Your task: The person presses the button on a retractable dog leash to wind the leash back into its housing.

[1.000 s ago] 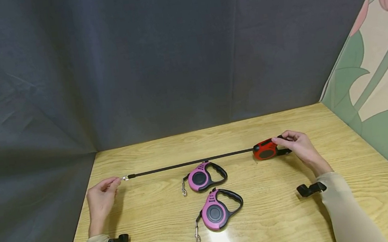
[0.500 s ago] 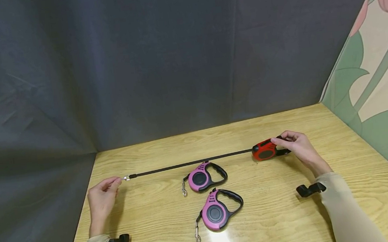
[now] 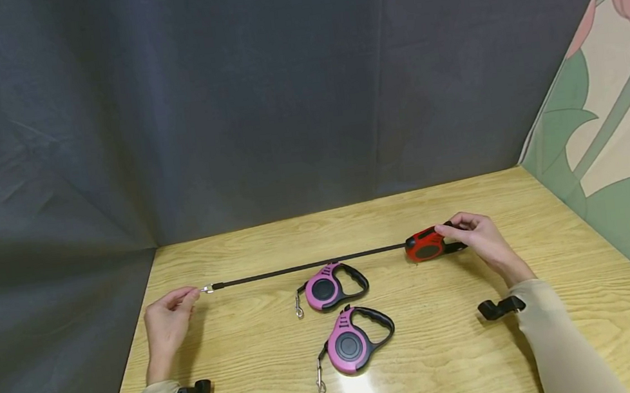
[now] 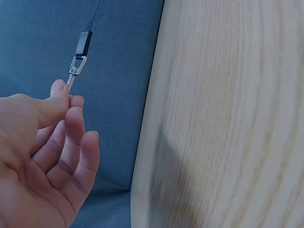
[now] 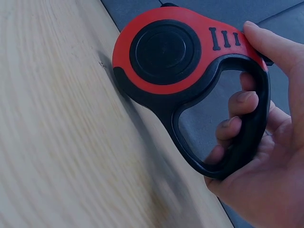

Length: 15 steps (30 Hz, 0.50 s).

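My right hand (image 3: 482,241) grips the black loop handle of a red retractable dog leash (image 5: 166,52). In the right wrist view its fingers curl through the handle opening, and the thumb lies along the top by the black button. From the red case a black strap (image 3: 311,265) runs taut to the left across the table. At the strap's end is a silver snap hook (image 4: 74,71), its lower part hidden by my fingers. My left hand (image 3: 167,325) pinches that hook between thumb and index finger, the other fingers loosely bent.
Two pink and black retractable leashes lie on the wooden table (image 3: 438,351) between my arms: one (image 3: 322,289) just below the taut strap, the other (image 3: 348,346) nearer me. Their snap hooks point left. A dark curtain (image 3: 257,99) stands behind, a floral panel (image 3: 618,142) at right.
My right hand and the red leash have shifted slightly left. The left hand with the snap hook has drifted a little right, so the strap between them is slightly shorter.
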### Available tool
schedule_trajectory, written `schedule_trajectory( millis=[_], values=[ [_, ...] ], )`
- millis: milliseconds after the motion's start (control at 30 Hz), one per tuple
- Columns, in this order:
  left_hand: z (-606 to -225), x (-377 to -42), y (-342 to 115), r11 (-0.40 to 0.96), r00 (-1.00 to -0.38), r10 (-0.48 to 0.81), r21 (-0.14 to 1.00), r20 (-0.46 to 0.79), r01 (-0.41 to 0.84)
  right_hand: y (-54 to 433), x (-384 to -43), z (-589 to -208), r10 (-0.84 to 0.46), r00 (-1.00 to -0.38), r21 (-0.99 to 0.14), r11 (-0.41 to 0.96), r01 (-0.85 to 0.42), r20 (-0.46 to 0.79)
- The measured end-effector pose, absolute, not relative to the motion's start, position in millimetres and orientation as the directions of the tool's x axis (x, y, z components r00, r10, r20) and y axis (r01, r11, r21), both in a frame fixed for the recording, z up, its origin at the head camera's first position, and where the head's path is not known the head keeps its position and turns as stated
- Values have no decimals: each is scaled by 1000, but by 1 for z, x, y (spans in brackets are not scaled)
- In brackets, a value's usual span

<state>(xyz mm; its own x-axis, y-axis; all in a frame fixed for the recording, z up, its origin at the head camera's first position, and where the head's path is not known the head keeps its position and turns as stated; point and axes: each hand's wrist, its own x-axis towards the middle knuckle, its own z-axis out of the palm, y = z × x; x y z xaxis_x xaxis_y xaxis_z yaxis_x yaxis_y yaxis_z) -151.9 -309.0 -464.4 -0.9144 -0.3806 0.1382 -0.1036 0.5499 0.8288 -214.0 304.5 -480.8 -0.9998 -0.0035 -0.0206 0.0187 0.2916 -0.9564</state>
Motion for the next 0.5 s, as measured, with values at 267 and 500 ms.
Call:
schedule_trajectory(
  millis=[267,500],
  values=[
    [-465,-153,-307,549,-916,-374,831,144,-94,302,-214,-481,-15,-1000,-959,283,9,-14],
    [-464,-152,-304,544,-920,-367,834,138,-92,298,-214,-481,-42,-999,-964,266,18,-31]
  ],
)
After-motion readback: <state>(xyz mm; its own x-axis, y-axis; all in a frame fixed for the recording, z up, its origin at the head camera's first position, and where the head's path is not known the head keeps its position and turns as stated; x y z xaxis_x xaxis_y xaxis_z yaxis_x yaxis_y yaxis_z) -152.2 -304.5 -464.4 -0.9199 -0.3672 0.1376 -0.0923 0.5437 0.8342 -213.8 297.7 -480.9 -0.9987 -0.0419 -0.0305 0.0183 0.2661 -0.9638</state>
